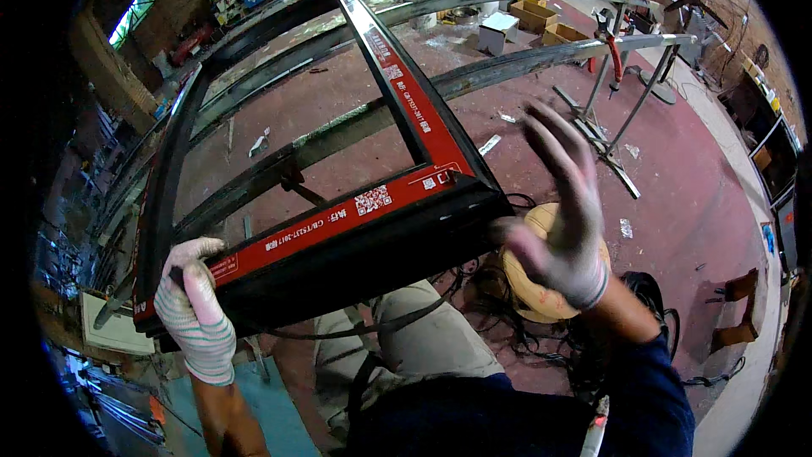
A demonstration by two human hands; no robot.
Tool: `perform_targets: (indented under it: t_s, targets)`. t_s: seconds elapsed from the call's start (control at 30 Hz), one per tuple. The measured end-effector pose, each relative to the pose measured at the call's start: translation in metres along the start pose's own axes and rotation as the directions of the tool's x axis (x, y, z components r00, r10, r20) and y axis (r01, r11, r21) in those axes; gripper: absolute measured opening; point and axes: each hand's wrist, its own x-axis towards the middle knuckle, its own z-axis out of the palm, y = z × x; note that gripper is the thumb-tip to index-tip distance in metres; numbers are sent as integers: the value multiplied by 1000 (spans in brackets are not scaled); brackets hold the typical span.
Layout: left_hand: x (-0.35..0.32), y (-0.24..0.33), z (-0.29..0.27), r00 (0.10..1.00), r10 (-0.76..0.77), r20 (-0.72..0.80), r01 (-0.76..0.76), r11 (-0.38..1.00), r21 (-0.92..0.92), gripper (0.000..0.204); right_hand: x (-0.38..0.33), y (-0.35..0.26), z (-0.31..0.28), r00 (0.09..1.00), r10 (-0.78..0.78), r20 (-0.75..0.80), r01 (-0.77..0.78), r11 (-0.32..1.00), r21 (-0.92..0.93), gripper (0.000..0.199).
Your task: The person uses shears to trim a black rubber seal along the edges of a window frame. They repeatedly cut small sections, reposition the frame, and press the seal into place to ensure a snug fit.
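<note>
A black metal window or door frame (431, 131) with red and silver protective film lies tilted in front of me, propped on long metal rails. My left hand (196, 305), in a white striped knit glove, is closed at its near left corner, and a bit of black shows between the fingers. A thin black rubber strip (372, 327) hangs in a loop below the near side of the frame and runs toward that hand. My right hand (562, 211), gloved too, is raised beside the near right corner, fingers spread and holding nothing.
Long curved-looking rails (541, 55) on legs cross behind the frame. Red-handled pliers (614, 55) are at their right end. A round tan stool (541, 288) stands by my right forearm, near coiled black strips (647, 296). Cardboard boxes (533, 13) and scraps lie on the red floor.
</note>
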Motion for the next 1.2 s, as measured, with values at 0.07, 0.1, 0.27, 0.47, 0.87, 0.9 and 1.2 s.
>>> perform_targets:
  t_s: [0.07,0.1,0.27,0.47,0.87,0.9,1.2]
  targets:
    - [-9,4,0,986,98,-132,-107,993,-59,35,-34,-12,1,998,-49,26,44,988,149,66]
    - [-15,16,6,973,134,-188,-170,966,-194,35,-50,-19,4,985,-101,140,60,962,268,60]
    - [-45,75,30,996,-18,90,83,595,-799,50,-93,-79,88,960,-20,280,-126,861,493,62]
    - [-30,85,47,926,-131,354,377,361,-853,54,-134,-85,137,935,152,321,-311,788,531,28]
    - [26,128,40,885,420,203,-335,875,-351,16,-109,-103,109,759,293,582,-651,310,693,24]
    - [28,128,44,894,368,257,-273,900,-340,12,-108,-105,111,772,280,571,-636,309,707,24]
    - [41,127,85,823,544,161,-504,831,-234,10,-102,-110,114,721,331,609,-684,203,701,25]
